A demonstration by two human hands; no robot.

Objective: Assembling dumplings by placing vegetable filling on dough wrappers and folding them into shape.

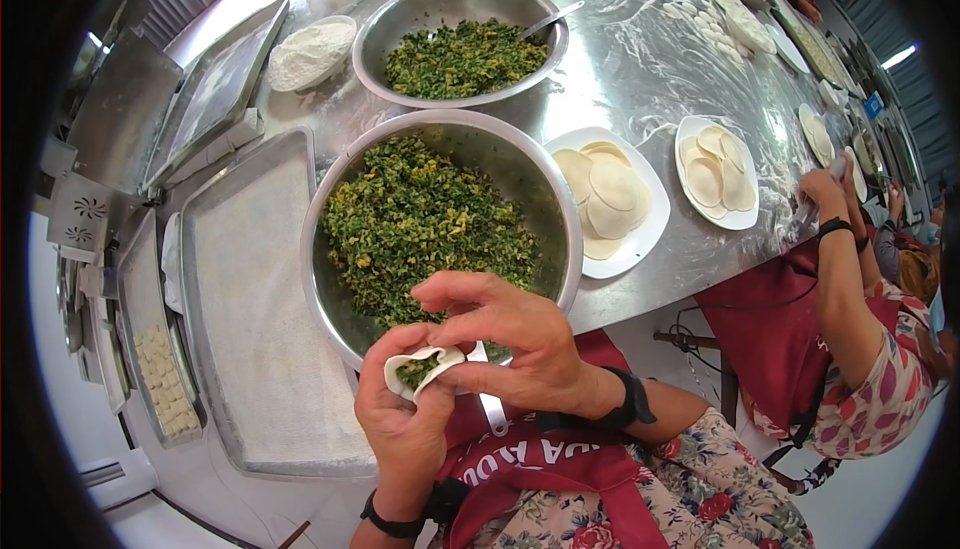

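A round dough wrapper point(424, 371) with chopped green filling inside is cupped in my left hand point(401, 406), its edge partly folded up. My right hand point(517, 346) pinches the wrapper's right side between thumb and finger. Both hands are over the near rim of a large steel bowl point(570, 249) of chopped green and yellow filling point(427, 222). Beneath my right hand a metal spoon handle point(493, 406) sticks out over the bowl's rim. To the right of the bowl, a white square plate point(651, 174) carries a stack of round wrappers point(616, 196).
Left of the bowl lies a mesh-lined tray point(262, 309); beyond it, another tray point(169, 380) holds dumplings. Behind stand a second filling bowl point(461, 42) and a flour dish point(311, 53). At right, a co-worker's hands point(825, 181) grip a rolling pin near a wrapper plate point(718, 174).
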